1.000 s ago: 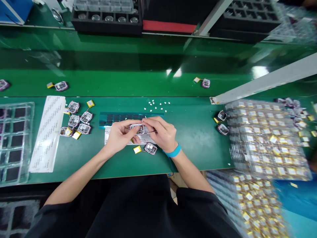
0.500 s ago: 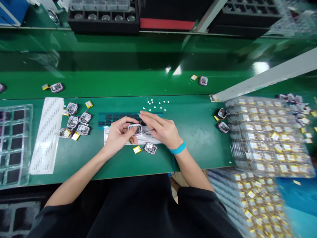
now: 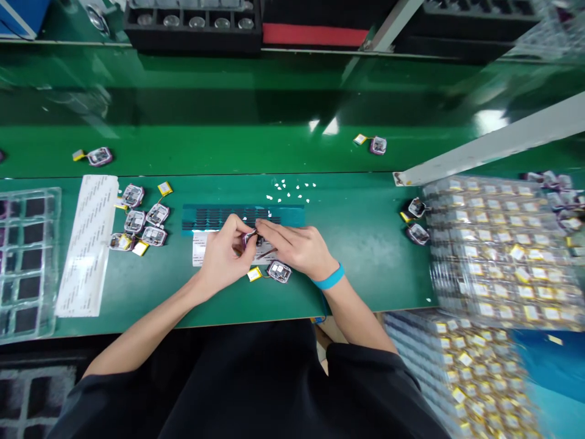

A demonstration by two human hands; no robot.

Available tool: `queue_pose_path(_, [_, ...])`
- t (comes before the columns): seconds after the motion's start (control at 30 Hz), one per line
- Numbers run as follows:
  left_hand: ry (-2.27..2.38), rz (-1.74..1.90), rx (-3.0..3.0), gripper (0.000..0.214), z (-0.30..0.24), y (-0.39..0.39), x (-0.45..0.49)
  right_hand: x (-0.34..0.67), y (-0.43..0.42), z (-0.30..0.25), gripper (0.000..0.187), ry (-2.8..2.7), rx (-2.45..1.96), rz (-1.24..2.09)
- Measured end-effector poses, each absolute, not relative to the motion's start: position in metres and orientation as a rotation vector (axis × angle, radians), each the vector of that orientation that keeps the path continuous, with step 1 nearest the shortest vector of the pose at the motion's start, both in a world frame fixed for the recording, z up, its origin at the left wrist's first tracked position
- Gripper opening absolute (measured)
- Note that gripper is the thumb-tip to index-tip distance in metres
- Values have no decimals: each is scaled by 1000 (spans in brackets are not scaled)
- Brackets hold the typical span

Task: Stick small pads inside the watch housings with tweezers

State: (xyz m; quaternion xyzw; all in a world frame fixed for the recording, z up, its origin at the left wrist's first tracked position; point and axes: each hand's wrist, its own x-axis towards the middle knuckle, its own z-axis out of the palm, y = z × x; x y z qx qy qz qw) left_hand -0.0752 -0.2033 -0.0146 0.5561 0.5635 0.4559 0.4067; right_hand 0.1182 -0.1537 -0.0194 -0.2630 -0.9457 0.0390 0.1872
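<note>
Change: since half a second ago the left hand [image 3: 227, 256] has curled tighter around the small square part [image 3: 251, 237], turning it more on edge, and the right hand [image 3: 299, 249] has drawn in closer so its fingertips meet the part.
Left grip: fingers and thumb closed on the small square part, holding it just above the bench.
Right grip: fingertips pinched at the part's right edge; a thin dark stick [image 3: 269, 251] runs under the palm, and whether the hand grips it cannot be told.
Part's place: between both hands, over the white paper sheet [image 3: 199, 250], just in front of the blue strip of small dark pads [image 3: 214, 217].
Wrist: blue band [image 3: 329, 278] on the right wrist.
Near the hands: another square part [image 3: 279, 271] with a yellow battery [image 3: 254, 274] lies just in front of the right hand.
Beyond the strip: scattered white flecks [image 3: 292, 189].
Left side: cluster of similar parts [image 3: 144, 220], a long white strip of paper [image 3: 86, 244], a clear plastic tray [image 3: 27, 262].
Right side: stacked clear trays of yellow batteries [image 3: 498, 250], two dark parts [image 3: 417, 221] beside them.
Bench: green mat [image 3: 365, 244].
Far belt: two lone parts, one at left [image 3: 99, 156], one at right [image 3: 377, 145].
</note>
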Motion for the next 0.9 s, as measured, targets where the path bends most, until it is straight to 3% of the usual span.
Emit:
queue_pose_path(0.17, [1398,1219,1392,14,-19,-205,-74,113,-158,-21,44,-2624,-802,110])
queue_pose_path(0.4, [1342,1288,1408,17,-21,-205,-78,95,-157,-13,18,-2050,-939,869])
queue_pose_path(0.53, [1281,1243,1455,15,-18,-205,-78,90,-156,-9,19,-1941,-1010,1011])
queue_pose_path(0.77, [1244,1089,1808,6,-12,-201,-76,133,-154,8,59,-1651,-1104,975])
queue_pose_path(0.9, [1131,759,2118,18,-21,-203,-74,180,-165,-3,67,-1490,-1363,872])
